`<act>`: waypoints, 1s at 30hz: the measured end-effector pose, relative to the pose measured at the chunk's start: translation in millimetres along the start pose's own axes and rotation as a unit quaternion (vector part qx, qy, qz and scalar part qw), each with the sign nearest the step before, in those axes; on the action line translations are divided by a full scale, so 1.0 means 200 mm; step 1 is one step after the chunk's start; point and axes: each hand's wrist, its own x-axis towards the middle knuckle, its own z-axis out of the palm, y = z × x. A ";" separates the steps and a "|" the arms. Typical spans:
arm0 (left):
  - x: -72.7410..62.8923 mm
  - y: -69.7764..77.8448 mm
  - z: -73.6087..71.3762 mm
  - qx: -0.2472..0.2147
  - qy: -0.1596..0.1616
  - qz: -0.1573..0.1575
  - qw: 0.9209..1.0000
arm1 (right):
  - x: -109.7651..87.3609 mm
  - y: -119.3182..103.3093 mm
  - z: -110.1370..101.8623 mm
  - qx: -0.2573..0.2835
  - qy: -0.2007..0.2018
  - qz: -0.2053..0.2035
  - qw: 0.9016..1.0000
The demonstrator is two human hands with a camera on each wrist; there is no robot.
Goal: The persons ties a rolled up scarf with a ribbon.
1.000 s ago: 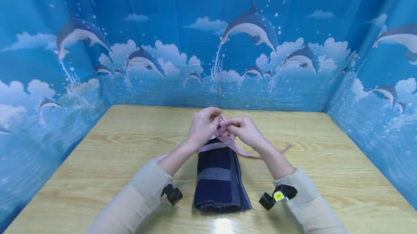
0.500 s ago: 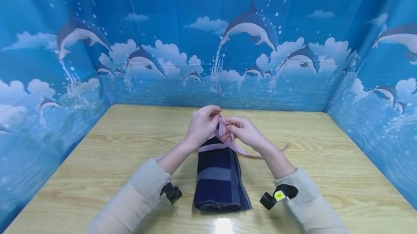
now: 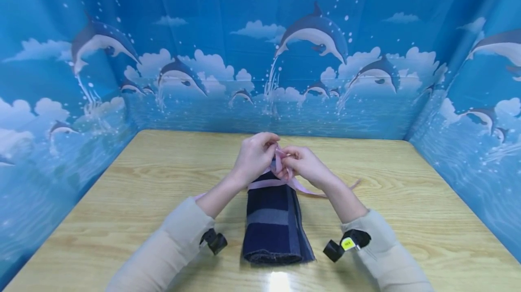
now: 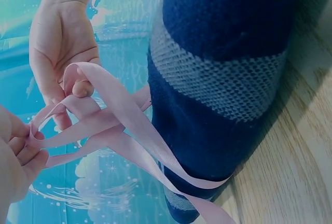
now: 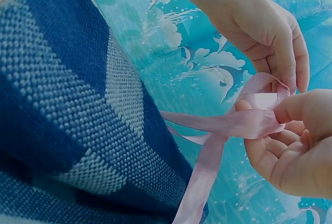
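A rolled dark blue and grey cloth [image 3: 266, 219] lies lengthwise on the table, its frayed end nearest me. Pink ribbon [image 3: 268, 183] circles its far part, and loops of that ribbon [image 4: 116, 99] rise above the roll between both hands. My left hand [image 3: 254, 154] pinches a ribbon loop between thumb and fingers. Close beside it on the right, my right hand [image 3: 303, 163] pinches another part of the ribbon [image 5: 254, 123] with thumb and fingers. In the right wrist view the ribbon crosses over itself between the fingertips. The far end of the roll is hidden behind the hands.
A wooden table [image 3: 163, 170] carries the roll. One ribbon tail [image 3: 313, 192] trails right on the tabletop, and a bit of ribbon [image 3: 199, 196] shows beside the left forearm. Blue dolphin-print curtain [image 3: 228, 34] encloses the back and sides.
Both hands stay nearly in place, with small finger movements. The ribbon between them shifts, and a narrow loop now hangs at the right fingers. The roll has not moved.
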 end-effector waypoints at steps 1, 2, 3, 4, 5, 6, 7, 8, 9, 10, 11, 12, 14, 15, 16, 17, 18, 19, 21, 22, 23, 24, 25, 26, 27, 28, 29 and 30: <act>0.00 0.00 0.00 0.000 -0.001 -0.001 1.000 | 0.00 0.00 0.00 0.003 0.001 0.005 1.000; 0.00 0.00 0.00 -0.001 -0.002 -0.003 1.000 | 0.00 0.00 0.00 0.006 0.001 0.010 1.000; 0.00 0.00 0.00 -0.002 -0.003 -0.004 1.000 | 0.01 0.00 0.00 0.009 0.001 0.013 1.000; 0.00 0.00 0.00 -0.002 -0.004 -0.005 1.000 | 0.01 0.00 0.01 0.011 0.000 0.016 1.000; 0.00 0.00 0.00 -0.003 -0.005 -0.006 1.000 | 0.01 0.00 0.01 0.012 -0.002 0.017 1.000; 0.00 0.00 0.00 -0.004 -0.005 -0.006 1.000 | 0.01 0.01 0.01 0.013 -0.002 0.018 1.000; 0.00 0.00 0.00 -0.004 -0.006 -0.006 1.000 | 0.02 0.01 0.01 0.011 -0.001 0.020 1.000; 0.00 0.00 0.00 -0.004 -0.005 -0.005 1.000 | 0.02 0.01 0.02 0.010 -0.001 0.019 1.000; 0.00 0.00 0.00 -0.005 -0.005 -0.004 1.000 | 0.02 0.01 0.02 0.008 0.001 0.018 1.000; 0.00 0.00 0.00 -0.005 -0.005 -0.003 1.000 | 0.02 0.02 0.02 0.004 0.002 0.016 1.000; 0.00 -0.01 0.00 -0.006 -0.004 -0.002 1.000 | 0.02 0.02 0.02 0.003 0.001 0.012 1.000; 0.00 -0.01 0.00 -0.007 -0.003 -0.001 1.000 | 0.02 0.02 0.02 0.002 0.001 0.009 1.000; 0.00 -0.01 0.00 -0.010 -0.003 -0.001 1.000 | 0.02 0.02 0.03 0.003 0.003 0.001 1.000; 0.00 -0.01 0.00 -0.012 -0.003 -0.002 1.000 | 0.02 0.03 0.04 0.004 0.006 -0.002 1.000; 0.00 -0.01 0.00 -0.015 -0.004 -0.004 1.000 | 0.03 0.03 0.04 0.006 0.008 -0.004 1.000; 0.00 -0.02 0.00 -0.018 -0.004 -0.006 1.000 | 0.03 0.03 0.05 0.009 0.011 -0.005 1.000; 0.00 -0.02 0.00 -0.021 -0.006 -0.009 1.000 | 0.03 0.03 0.05 0.009 0.015 -0.005 1.000; 0.00 -0.02 0.00 -0.025 -0.008 -0.013 1.000 | 0.03 0.03 0.05 0.008 0.020 -0.005 1.000; 0.00 -0.03 0.00 -0.031 -0.012 -0.021 0.999 | 0.03 0.03 0.06 0.005 0.024 -0.007 1.000; 0.00 -0.03 0.00 -0.034 -0.014 -0.026 0.999 | 0.02 0.03 0.06 0.005 0.025 -0.008 1.000; 0.00 -0.03 0.00 -0.037 -0.016 -0.031 0.999 | 0.02 0.03 0.06 0.006 0.027 -0.007 1.000; 0.00 -0.04 0.00 -0.040 -0.019 -0.037 0.998 | 0.02 0.03 0.06 0.009 0.030 -0.004 0.999; 0.00 -0.04 0.00 -0.041 -0.020 -0.042 0.998 | 0.02 0.03 0.06 0.012 0.035 -0.002 0.999; 0.00 -0.05 0.00 -0.041 -0.021 -0.047 0.998 | 0.02 0.03 0.06 0.019 0.039 0.001 0.999; 0.00 -0.05 0.00 -0.042 -0.022 -0.053 0.997 | 0.01 0.03 0.05 0.027 0.044 0.005 0.999; -0.01 -0.06 0.00 -0.043 -0.023 -0.057 0.997 | 0.01 0.03 0.05 0.036 0.050 0.009 0.998; -0.01 -0.06 0.00 -0.042 -0.024 -0.061 0.997 | 0.01 0.03 0.05 0.043 0.056 0.011 0.997; -0.01 -0.06 0.00 -0.041 -0.025 -0.063 0.997 | 0.01 0.03 0.05 0.050 0.060 0.011 0.997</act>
